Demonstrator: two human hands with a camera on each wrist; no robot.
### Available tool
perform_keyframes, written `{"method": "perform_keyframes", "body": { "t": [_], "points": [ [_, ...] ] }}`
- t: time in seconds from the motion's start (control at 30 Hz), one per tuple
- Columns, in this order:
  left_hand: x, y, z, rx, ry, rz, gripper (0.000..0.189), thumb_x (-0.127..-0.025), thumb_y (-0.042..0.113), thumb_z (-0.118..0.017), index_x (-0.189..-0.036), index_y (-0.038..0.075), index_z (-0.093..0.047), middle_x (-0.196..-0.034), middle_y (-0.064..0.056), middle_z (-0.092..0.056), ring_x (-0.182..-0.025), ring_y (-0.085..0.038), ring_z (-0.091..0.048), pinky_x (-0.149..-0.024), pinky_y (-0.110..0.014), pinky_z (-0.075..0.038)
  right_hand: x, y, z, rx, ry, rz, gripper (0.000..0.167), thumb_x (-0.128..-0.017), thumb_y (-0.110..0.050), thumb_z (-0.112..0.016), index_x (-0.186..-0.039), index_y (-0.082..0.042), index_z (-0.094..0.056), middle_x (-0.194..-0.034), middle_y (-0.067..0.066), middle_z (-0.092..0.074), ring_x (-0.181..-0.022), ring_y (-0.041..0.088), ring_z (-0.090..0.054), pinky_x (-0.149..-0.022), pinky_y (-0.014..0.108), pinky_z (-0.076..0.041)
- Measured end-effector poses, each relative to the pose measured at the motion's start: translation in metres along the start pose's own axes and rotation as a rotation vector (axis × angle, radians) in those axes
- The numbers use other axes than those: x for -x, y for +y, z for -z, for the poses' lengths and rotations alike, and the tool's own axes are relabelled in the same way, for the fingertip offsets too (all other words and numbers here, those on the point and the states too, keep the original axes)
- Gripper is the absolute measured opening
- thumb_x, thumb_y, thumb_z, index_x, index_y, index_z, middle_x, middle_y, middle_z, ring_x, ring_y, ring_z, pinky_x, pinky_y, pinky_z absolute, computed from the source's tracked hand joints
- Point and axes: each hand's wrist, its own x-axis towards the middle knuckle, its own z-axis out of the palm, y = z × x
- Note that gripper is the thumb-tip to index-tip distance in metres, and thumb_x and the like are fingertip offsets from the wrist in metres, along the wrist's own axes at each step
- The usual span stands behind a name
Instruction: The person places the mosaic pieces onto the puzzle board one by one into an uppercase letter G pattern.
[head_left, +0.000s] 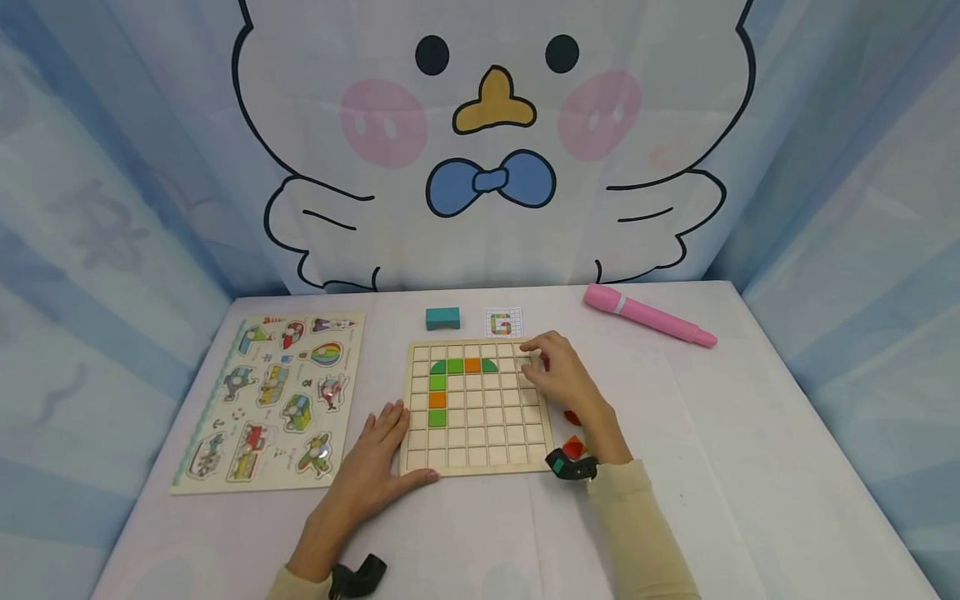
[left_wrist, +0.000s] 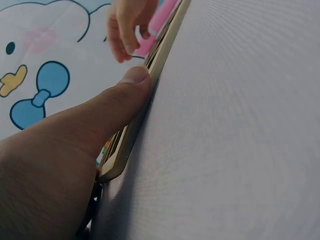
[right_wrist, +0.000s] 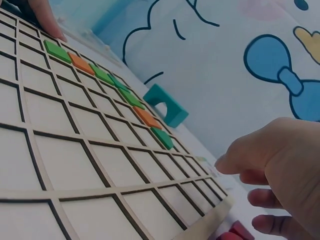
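Note:
A wooden grid board (head_left: 498, 433) lies on the table. Green and orange tiles (head_left: 454, 366) fill part of a row near its top, and more run down a column at its left. My left hand (head_left: 375, 462) rests at the board's lower left corner, fingers straight along the left side, thumb against the front edge. Over the upper right corner hovers my right hand (head_left: 561, 373), its fingers loosely bent and apart, with no piece visible between them. Red pieces (head_left: 573, 448) lie right of the board, partly hidden by the right forearm.
Behind the board are a teal block (head_left: 442, 318) with an arched cutout and a small pattern card (head_left: 503, 322). A picture puzzle board (head_left: 281, 400) lies at the left. A pink pen-shaped stick (head_left: 651, 317) lies at the back right. A printed curtain hangs behind the table.

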Motion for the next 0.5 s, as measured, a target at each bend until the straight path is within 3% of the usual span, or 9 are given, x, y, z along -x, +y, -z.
{"method": "perform_keyframes", "body": {
  "t": [0.13, 0.5],
  "points": [
    [0.000, 0.000, 0.000, -0.004, 0.005, -0.003, 0.108, -0.077, 0.067, -0.073, -0.153, 0.000, -0.037, -0.162, -0.016, -0.032, -0.153, -0.035, -0.028, -0.128, -0.052, -0.021, 0.000, 0.008, 0.001, 0.013, 0.000, -0.026, 0.031, -0.092, -0.014, -0.065, -0.122, -0.005, -0.068, -0.129, 0.016, -0.058, -0.125, 0.034, -0.049, -0.107, 0.052, -0.048],
    [0.000, -0.001, -0.001, -0.003, 0.012, -0.008, 0.108, -0.076, 0.067, -0.074, -0.153, -0.001, -0.037, -0.162, -0.016, -0.033, -0.152, -0.035, -0.028, -0.128, -0.052, -0.021, 0.001, 0.023, 0.006, 0.094, -0.042, -0.106, 0.029, -0.099, -0.008, -0.055, -0.125, -0.004, -0.069, -0.129, 0.016, -0.058, -0.122, 0.034, -0.050, -0.109, 0.050, -0.049]
  ]
}}
